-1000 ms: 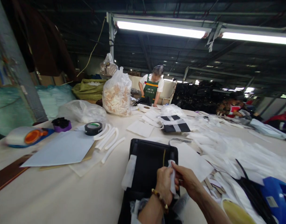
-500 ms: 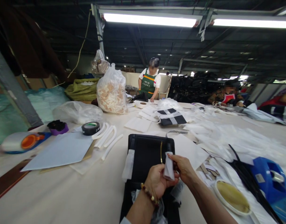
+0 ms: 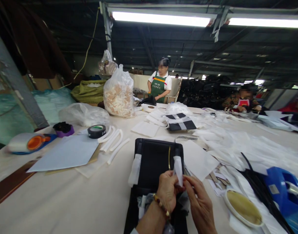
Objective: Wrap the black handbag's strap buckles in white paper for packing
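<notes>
Now my left hand point(image 3: 167, 190) and right hand point(image 3: 200, 203) both pinch the narrow white paper strip point(image 3: 178, 169), which has risen since a moment ago against a strap of the flat black bag point(image 3: 152, 162).

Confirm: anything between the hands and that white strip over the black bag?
Nothing visible. The left hand and right hand both pinch the white strip directly at its lower end, over the black bag; nothing lies between.
</notes>
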A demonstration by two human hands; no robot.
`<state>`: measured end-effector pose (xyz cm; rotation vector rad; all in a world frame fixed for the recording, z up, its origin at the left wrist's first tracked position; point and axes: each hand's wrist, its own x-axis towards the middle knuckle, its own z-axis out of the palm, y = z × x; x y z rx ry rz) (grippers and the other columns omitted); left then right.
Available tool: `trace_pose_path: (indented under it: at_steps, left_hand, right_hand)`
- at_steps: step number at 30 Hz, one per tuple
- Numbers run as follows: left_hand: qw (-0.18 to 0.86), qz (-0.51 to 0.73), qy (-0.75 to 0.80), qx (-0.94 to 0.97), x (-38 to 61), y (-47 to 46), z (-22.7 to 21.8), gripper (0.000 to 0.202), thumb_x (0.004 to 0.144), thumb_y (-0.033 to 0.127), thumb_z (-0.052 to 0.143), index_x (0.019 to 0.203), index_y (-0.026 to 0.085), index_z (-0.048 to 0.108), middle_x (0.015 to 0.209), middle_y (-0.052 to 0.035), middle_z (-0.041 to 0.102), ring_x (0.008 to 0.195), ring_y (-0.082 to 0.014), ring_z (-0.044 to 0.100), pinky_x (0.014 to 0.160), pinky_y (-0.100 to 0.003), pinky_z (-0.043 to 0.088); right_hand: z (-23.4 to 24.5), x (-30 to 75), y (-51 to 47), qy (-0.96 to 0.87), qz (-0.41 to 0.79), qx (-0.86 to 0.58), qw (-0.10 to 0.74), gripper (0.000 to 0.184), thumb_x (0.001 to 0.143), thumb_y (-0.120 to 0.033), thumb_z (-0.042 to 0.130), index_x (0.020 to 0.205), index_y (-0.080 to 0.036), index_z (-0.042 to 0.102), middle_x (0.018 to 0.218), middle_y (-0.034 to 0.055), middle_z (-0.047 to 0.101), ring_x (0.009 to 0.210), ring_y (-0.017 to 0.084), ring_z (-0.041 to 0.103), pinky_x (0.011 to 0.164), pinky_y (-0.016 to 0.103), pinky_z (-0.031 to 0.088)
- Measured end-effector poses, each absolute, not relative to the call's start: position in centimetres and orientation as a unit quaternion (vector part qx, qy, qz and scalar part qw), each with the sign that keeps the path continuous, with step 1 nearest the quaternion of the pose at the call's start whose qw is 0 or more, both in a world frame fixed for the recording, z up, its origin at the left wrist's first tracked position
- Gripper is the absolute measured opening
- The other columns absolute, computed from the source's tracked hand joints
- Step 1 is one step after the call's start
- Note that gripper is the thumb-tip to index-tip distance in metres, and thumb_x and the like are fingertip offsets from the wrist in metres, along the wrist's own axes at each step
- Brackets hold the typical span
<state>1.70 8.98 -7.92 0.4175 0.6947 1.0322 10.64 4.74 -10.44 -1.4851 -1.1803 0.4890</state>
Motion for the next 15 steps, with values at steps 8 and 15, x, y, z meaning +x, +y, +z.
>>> trace_pose_path:
  at_steps: [8,15]
  left_hand:
    - [0.8,0.494,0.285,0.188,2.6,8.7,-8.6,0.02,0.049,0.018,0.065,0.067,0.011,0.06,0.057,-0.0014,0.056,0.059,-0.0134,0.054,0.054,-0.022,0.04]
    - [0.819,0.495,0.234,0.17,2.2,8.3,-8.3,0.02,0.057,0.025,0.062,0.071,0.011,0.061,0.067,-0.0043,0.059,0.069,-0.0151,0.056,0.061,-0.023,0.042]
  right_hand:
    - [-11.8,10.8,5.0,-0.619,0.019,-0.59,0.517,0.021,0.082,-0.03,0.048,0.088,-0.021,0.066,0.089,0.0081,0.06,0.087,0.021,0.055,0.075,0.035,0.049]
    - [-11.8,11.7,5.1,-0.667,-0.039,-0.57,0.478,0.02,0.082,-0.025,0.047,0.09,-0.02,0.065,0.09,0.0093,0.058,0.086,0.021,0.056,0.074,0.034,0.05]
